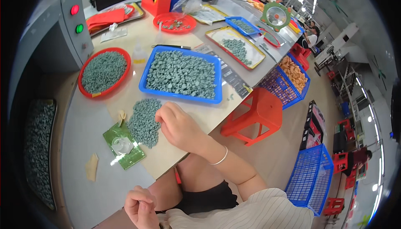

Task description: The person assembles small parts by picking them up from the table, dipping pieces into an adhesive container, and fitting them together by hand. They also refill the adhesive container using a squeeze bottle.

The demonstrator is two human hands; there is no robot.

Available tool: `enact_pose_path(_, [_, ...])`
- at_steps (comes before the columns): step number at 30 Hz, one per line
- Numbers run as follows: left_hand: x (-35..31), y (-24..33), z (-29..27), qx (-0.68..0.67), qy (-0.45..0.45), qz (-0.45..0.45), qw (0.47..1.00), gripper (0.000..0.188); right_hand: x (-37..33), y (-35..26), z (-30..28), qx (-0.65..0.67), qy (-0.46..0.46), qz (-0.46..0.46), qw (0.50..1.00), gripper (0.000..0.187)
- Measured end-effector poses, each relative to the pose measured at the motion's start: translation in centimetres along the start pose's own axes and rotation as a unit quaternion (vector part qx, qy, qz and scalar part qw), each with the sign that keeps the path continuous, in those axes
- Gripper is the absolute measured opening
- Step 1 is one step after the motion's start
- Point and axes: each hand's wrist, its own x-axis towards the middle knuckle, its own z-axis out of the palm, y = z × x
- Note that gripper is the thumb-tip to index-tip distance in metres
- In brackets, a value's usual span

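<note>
A loose pile of small grey-green, pebble-like pieces (pixel 144 120) lies on the table in front of me. My right hand (pixel 177 124) is at the pile's right edge, fingertips pinched together and turned down; anything between them is hidden. Close to my body, below the table edge, my left hand (pixel 142 206) is closed with its fingers curled in, and I cannot make out what is in it. Left of the pile, a small clear round dish (pixel 122 146) stands on a green square plate (pixel 133 159). Behind the pile, a blue tray (pixel 144 87) holds many more such pieces.
A round red tray (pixel 125 82) of similar pieces stands at the left, beside a grey machine (pixel 73 32) with lit buttons. Further back are a red plate (pixel 190 28) and a white tray (pixel 257 47). On the right stand a red stool (pixel 265 110) and a blue crate (pixel 307 179).
</note>
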Motion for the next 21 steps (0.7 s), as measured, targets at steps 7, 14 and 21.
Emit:
enact_pose_path(7, [-0.6,0.7,0.5,0.108,-0.039,0.046,0.992,0.017,-0.7,-1.1,-0.6,0.019,0.041,-0.019,0.999,0.016])
enact_pose_path(14, [-0.6,0.5,0.9,0.178,0.057,0.045,0.981,0.018,-4.3,-8.6,-0.3,0.208,-0.010,-0.188,0.960,0.021])
enact_pose_path(21, [-0.2,0.7,1.5,0.258,-0.028,0.085,0.962,0.012,-5.8,-8.8,-0.3,0.187,0.058,-0.216,0.957,0.018])
